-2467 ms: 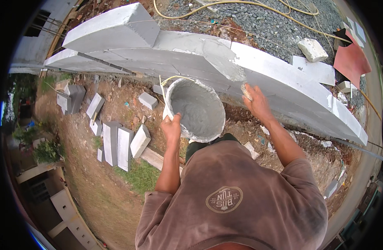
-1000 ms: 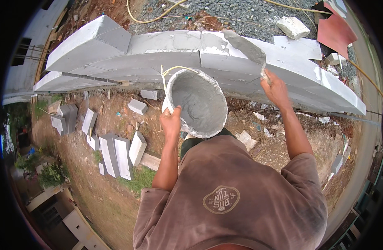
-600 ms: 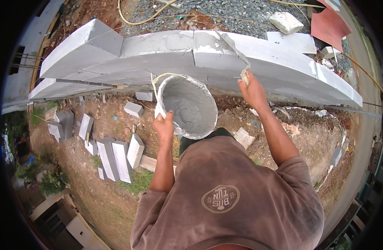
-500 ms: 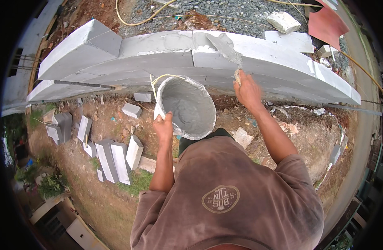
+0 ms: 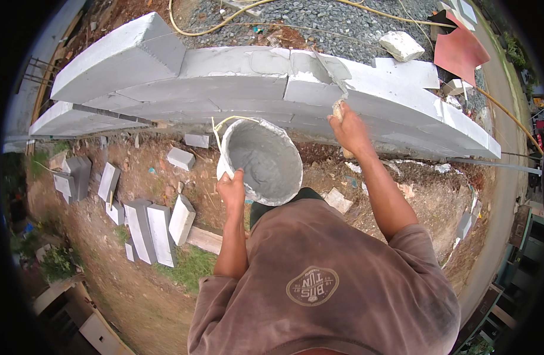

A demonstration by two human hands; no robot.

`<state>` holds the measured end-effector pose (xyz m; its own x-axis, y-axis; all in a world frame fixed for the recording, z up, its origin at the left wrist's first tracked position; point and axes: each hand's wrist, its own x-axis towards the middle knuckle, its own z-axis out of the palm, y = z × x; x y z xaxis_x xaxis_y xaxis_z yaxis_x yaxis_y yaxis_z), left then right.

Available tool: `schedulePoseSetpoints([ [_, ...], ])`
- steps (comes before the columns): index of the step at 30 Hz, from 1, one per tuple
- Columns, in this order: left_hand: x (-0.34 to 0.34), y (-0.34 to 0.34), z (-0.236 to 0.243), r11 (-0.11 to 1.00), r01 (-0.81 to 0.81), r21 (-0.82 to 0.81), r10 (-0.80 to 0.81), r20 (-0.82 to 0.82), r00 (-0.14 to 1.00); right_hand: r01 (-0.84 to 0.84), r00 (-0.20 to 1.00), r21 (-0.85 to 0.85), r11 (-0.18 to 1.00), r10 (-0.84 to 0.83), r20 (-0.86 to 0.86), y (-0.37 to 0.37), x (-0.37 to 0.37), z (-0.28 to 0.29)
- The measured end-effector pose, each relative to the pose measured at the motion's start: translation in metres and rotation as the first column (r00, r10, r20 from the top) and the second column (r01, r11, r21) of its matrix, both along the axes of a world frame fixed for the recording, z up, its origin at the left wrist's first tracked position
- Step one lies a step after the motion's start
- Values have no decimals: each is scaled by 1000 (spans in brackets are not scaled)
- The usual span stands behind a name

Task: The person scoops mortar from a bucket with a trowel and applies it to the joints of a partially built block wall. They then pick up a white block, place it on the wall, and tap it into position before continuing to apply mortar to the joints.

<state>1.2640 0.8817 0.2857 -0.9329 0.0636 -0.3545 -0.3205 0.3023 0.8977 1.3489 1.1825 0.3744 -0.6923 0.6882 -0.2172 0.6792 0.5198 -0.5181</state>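
My left hand [image 5: 230, 188] grips the near left rim of a mortar-caked bucket [image 5: 292, 171], tilted so that its mouth faces me. Wet grey mortar [image 5: 257, 160] lies inside it, and a pale handle cord loops over its far rim. My right hand [image 5: 350, 131] is closed round the handle of a trowel [image 5: 333, 70]. The trowel's blade lies on the top face of the white block wall [image 5: 390, 89], just right of a vertical joint. Grey mortar is smeared along the wall top left of that joint.
One large block [image 5: 118, 59] stands on the wall's left part. Several loose blocks [image 5: 159, 228] lie on the dirt at left. Beyond the wall are gravel [image 5: 319, 29], a yellow hose [image 5: 224, 25], a white chunk [image 5: 402, 45] and a red sheet [image 5: 461, 52].
The trowel blade has turned edge-on over the wall top, with its handle swung slightly nearer to me. The bucket is still in my left hand, and the whole view has shifted a little.
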Motion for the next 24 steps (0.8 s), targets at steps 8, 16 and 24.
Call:
schedulePoseSetpoints([
  [8, -8, -29, -5, 997, -1, -81, 0, -17, 1000, -219, 975, 199, 955, 205, 90, -38, -62, 5],
  [16, -18, -49, -11, 997, -81, 5, 81, -20, 996, -114, 980, 374, 921, 43, 194, 12, -13, 6],
  [24, -27, -56, -8, 994, -111, 9, 110, 13, 994, 173, 985, 41, 984, -173, 6, 22, 37, -9],
])
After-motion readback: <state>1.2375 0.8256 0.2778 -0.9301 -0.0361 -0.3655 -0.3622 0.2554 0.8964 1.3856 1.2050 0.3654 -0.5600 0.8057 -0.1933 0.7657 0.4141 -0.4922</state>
